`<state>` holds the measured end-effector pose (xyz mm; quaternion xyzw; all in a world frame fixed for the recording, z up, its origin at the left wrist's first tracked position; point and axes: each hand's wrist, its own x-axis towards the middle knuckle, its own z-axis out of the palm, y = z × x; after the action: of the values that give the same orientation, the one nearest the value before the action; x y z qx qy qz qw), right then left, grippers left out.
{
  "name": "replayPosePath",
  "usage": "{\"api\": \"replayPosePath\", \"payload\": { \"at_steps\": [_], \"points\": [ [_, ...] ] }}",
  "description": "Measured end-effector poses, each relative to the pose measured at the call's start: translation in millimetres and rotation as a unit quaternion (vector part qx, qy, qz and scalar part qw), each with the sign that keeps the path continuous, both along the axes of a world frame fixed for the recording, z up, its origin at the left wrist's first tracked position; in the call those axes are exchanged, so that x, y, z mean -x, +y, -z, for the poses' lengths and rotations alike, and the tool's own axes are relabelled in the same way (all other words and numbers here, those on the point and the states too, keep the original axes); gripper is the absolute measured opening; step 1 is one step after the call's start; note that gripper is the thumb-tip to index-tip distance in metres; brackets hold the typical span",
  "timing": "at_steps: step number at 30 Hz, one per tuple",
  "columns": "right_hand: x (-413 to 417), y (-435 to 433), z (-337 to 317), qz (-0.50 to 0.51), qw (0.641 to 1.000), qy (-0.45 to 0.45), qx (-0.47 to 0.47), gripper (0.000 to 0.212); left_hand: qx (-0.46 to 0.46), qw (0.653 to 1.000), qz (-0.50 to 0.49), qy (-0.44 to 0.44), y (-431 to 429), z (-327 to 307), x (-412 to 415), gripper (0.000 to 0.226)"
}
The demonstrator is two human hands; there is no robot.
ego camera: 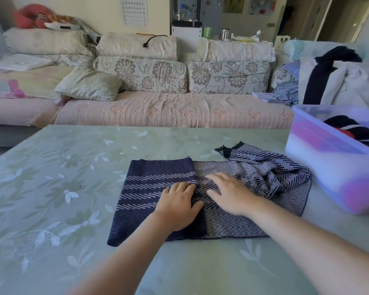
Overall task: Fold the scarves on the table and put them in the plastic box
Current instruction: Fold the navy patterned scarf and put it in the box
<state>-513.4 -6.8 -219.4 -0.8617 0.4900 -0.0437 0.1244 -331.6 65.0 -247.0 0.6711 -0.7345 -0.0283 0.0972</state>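
Navy scarf (149,184) | left grip (179,203) apart, flat on it | right grip (228,194) likewise

I count two hands at work, one left hand (178,204) and one right hand (230,194). There is one patterned scarf (222,224) on one desk (62,188), and one plastic box (320,167) with one dark cloth (354,128) inside. Behind, I see one sofa (168,111) with one loose pillow (88,85).
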Motion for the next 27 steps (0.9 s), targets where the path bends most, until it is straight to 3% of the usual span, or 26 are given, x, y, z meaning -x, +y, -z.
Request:
{"api": "replayPosePath", "payload": {
  "at_steps": [4,9,18,24,27],
  "points": [
    [-1.3,29.4,14.1,0.009,0.998,0.039,-0.056,0.061,-0.041,0.998,-0.021,-0.031,13.6,16.0,0.7,0.075],
    [-32.2,49.1,27.2,-0.015,0.997,0.074,-0.033,0.061,-0.046,0.998,-0.020,-0.050,24.9,14.0,-37.5,0.094],
    [-135.9,73.3,37.1,-0.046,0.996,0.082,0.002,0.065,-0.047,0.996,-0.044,-0.063,59.5,11.3,-140.5,0.107],
    [-198.5,88.7,38.4,-0.061,0.995,0.083,-0.003,0.066,-0.054,0.994,-0.082,-0.055,79.2,12.0,-199.5,0.113],
    [-210.4,91.4,36.5,-0.068,0.994,0.077,-0.024,0.066,-0.066,0.992,-0.105,-0.034,82.6,4.1,-205.1,0.096]
  ]
}}
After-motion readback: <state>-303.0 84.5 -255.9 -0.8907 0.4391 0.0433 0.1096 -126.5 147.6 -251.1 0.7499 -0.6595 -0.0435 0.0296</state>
